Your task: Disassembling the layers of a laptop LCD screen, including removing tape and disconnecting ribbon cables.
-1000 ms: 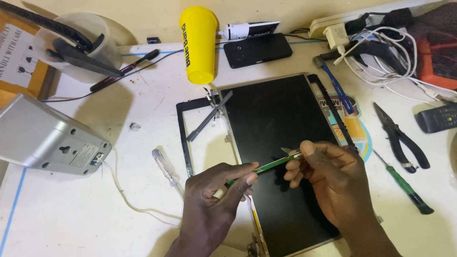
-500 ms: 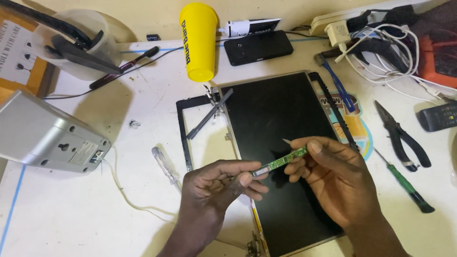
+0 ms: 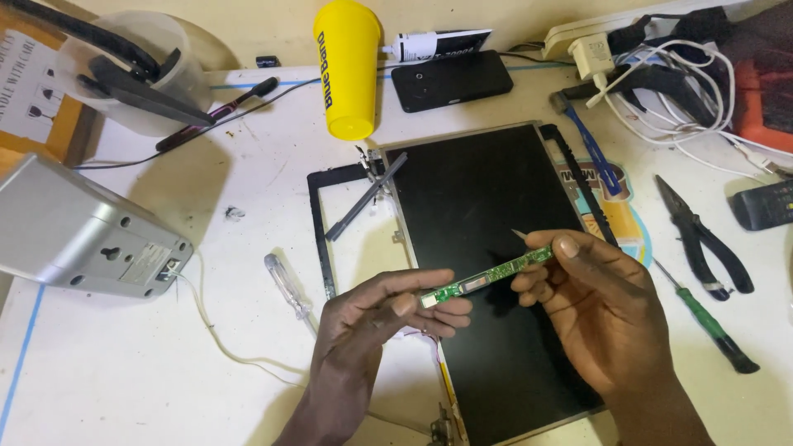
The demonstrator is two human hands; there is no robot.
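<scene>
A narrow green circuit board strip (image 3: 487,275) is held level between both hands above a dark laptop screen panel (image 3: 487,198) lying flat on the white table. My left hand (image 3: 376,318) pinches the strip's left end with thumb and fingers. My right hand (image 3: 607,310) grips the right end, and a thin pointed metal tip (image 3: 519,235) sticks out just above its thumb. A black screen bezel frame (image 3: 318,223) lies partly under the panel's left side.
A yellow cup (image 3: 348,66) and black phone (image 3: 450,80) lie beyond the panel. A clear-handled screwdriver (image 3: 287,283) and grey box (image 3: 78,235) are left. Pliers (image 3: 702,235), a green screwdriver (image 3: 712,325), blue tool (image 3: 591,144) and white cables (image 3: 669,74) are right.
Both hands lifted the green strip slightly and turned it more level; my left hand's fingers have shifted along its left end. The panel has not moved.
</scene>
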